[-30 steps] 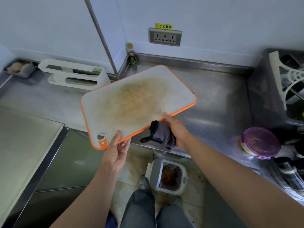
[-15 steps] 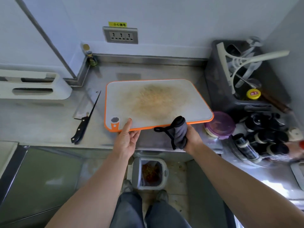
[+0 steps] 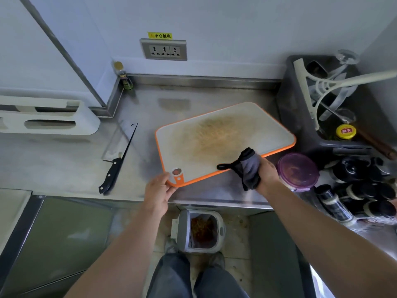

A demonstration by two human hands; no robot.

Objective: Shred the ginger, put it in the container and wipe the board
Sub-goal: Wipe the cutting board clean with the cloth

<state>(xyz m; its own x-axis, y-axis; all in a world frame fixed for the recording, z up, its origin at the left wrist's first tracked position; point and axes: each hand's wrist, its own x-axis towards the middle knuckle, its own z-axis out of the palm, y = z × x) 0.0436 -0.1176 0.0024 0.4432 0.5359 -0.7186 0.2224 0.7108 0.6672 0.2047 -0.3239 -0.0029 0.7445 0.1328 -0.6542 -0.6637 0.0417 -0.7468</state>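
Cutting board (image 3: pixel 225 143) has swung to an angle on the steel counter (image 3: pixel 64 164). Left hand (image 3: pixel 158 190) pinches its handle corner, right hand (image 3: pixel 266 175) is fisted round the grey cloth (image 3: pixel 249 168).

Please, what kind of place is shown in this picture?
Most likely a kitchen, perhaps a commercial one: a stainless steel counter, a cleaver lying beside an orange-edged cutting board, and dark condiment bottles at the right.

I stand at a steel counter (image 3: pixel 64 160) against a white wall (image 3: pixel 236 29) with a triple socket (image 3: pixel 163 50), a bin (image 3: pixel 220 233) on the speckled floor (image 3: pixel 238 222) below.
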